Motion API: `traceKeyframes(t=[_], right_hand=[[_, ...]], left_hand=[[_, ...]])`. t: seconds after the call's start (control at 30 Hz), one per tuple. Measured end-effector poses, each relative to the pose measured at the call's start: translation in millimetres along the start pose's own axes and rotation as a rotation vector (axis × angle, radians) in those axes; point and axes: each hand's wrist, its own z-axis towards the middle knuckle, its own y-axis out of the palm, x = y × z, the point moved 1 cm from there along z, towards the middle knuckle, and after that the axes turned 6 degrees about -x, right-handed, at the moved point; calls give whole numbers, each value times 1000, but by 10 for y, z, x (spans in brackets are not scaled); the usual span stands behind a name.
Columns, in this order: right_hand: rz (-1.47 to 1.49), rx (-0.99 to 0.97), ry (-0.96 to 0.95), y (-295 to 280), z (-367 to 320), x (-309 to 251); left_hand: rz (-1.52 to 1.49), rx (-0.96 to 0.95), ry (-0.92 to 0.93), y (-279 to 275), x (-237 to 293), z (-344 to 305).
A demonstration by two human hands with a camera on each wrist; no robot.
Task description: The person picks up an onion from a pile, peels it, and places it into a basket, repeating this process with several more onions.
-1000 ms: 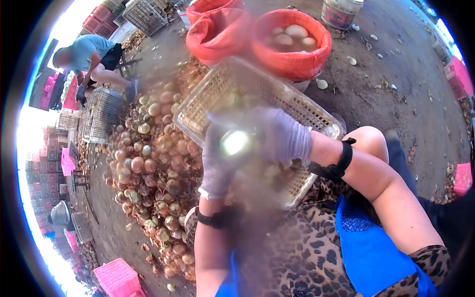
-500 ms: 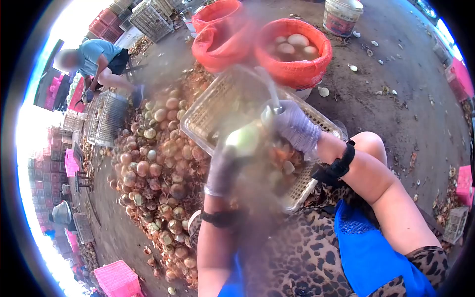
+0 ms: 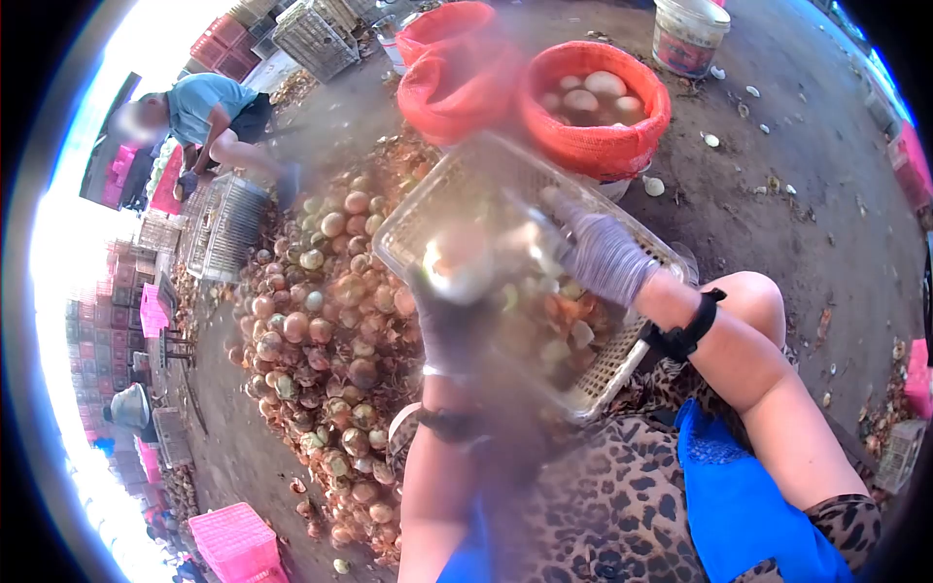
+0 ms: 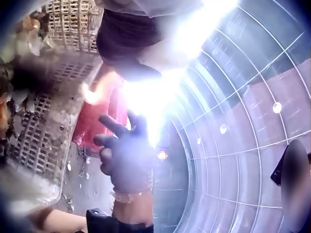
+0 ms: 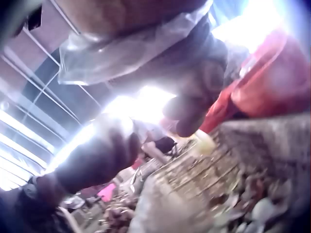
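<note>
In the head view, my gloved left hand (image 3: pixel 442 325) grips a pale, glare-lit onion (image 3: pixel 459 264) over a plastic crate (image 3: pixel 637 352). To its right, my gloved right hand (image 3: pixel 610 255) has curled fingers round a small, blurred tool (image 3: pixel 546 233), apart from the onion. Peeled pieces and brown skins (image 3: pixel 573 316) lie in the crate below. The left wrist view shows my left hand (image 4: pixel 129 41) at the top and my right hand (image 4: pixel 130 160) lower down, both partly lost in glare. My right hand (image 5: pixel 189 80) fills the upper part of the right wrist view.
A large onion pile (image 3: pixel 330 340) lies left of the crate. Beyond it stand a red-lined bucket (image 3: pixel 646 141) with pale onions in liquid, red mesh bags (image 3: pixel 452 97) and a white bucket (image 3: pixel 688 44). A seated person (image 3: pixel 209 107) works at the upper left.
My hands were close together; the right has drawn away rightward from the left, which still holds the onion. The head view has shifted, moving the surroundings slightly right and down.
</note>
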Motion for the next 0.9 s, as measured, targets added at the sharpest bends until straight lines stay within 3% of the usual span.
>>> traceKeyframes(t=[0.07, 0.13, 0.2, 0.27, 0.3, 0.37, 0.43, 0.57, 0.63, 0.7, 0.73, 0.8, 0.87, 0.9], right_hand=[[4, -18, -127, 79, -90, -274], [310, -65, -69, 126, -87, -402], [872, -218, 211, 111, -43, -481], [1001, -269, 280, 103, -47, -479], [782, -209, 160, 122, -65, -449], [639, -26, -52, 179, -61, -432], [533, 29, -110, 158, -65, -363], [207, 5, 48, -115, 10, 51], [54, -30, 157, -241, 72, 310], [-48, -72, 189, -307, 51, 377], [-79, -91, 173, -331, 0, 310], [-17, -256, 188, -369, -147, 112], [288, -645, 429, -441, -308, -69], [214, -661, 378, -430, -361, -52]], left_hand=[[113, 116, 111, 25, -107, 21], [-4, 90, 64, 39, -187, 38], [-331, -72, -159, 10, -174, 7], [-584, -351, -296, -43, -192, 66], [-388, -211, -194, -31, -202, 75], [5, 69, 14, 34, -204, 49], [79, 50, 31, 151, -176, 0], [205, -11, 119, 78, -128, 17], [806, 46, 291, 135, -90, 8], [814, 73, 406, 410, -83, -66], [1011, 72, 562, 375, -99, -58], [1037, -3, 647, 306, -161, -41], [1089, -19, 627, 359, -236, -39], [1111, -31, 617, 390, -291, -32]])
